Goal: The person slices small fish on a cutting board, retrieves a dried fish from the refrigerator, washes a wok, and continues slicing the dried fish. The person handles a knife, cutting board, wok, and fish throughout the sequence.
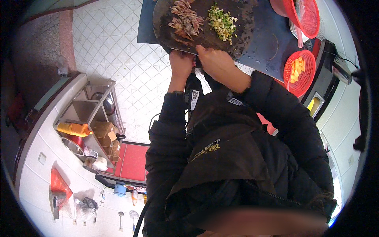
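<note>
Chopped green and pale pieces, perhaps scallion, (pixel 222 23) and a heap of sliced meat (pixel 186 20) lie apart on the round dark cutting board (pixel 204 35). At its near edge, my right hand (pixel 217 63) is closed at one end of a thin, light metal edge (pixel 185 51), which looks like a blade seen edge-on. My left hand (pixel 181 66) is just left of it, below that edge; its fingers are mostly hidden, and its grip cannot be made out. A dark part shows between the hands.
The board rests on a dark tabletop (pixel 263 44). To the right stand a red basket of yellow-orange pieces (pixel 310 63) and another red basket (pixel 315 22). A metal shelf (pixel 100 102) with boxes is at the left, beside the white tiled floor (pixel 133 74).
</note>
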`<state>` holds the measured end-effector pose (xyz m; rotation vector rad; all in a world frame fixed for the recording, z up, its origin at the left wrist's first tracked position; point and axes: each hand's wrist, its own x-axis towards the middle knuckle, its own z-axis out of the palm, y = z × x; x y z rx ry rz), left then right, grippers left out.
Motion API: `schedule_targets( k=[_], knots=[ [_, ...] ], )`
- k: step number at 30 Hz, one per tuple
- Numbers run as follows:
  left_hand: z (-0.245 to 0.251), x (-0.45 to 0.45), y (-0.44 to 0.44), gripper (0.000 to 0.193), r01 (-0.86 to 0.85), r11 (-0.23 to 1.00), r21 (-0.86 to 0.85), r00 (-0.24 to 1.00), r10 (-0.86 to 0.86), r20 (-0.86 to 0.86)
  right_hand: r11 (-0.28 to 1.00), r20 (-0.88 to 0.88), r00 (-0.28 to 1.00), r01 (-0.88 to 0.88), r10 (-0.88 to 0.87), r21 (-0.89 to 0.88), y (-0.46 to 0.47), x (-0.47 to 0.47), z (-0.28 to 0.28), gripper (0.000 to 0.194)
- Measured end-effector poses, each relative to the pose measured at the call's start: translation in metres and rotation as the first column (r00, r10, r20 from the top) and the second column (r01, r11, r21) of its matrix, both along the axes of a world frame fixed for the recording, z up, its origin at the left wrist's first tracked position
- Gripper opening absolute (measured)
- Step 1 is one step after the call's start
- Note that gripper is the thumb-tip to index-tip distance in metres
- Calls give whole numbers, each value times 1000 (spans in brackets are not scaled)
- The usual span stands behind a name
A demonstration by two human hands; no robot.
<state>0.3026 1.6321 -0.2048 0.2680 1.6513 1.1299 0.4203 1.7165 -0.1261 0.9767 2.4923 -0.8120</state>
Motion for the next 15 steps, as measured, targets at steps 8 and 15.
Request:
schedule_targets(
  k=[8, 15],
  knots=[
    [1, 4, 1, 16, -83, 995, 59, 997, 82, 14, 999, 10, 999, 47, -47, -21, 5, 8, 9, 20],
    [-3, 1, -1, 16, 0, 999, 34, 1000, 1, -18, 999, 5, 999, 52, -52, 5, 11, 2, 1, 20]
  ],
)
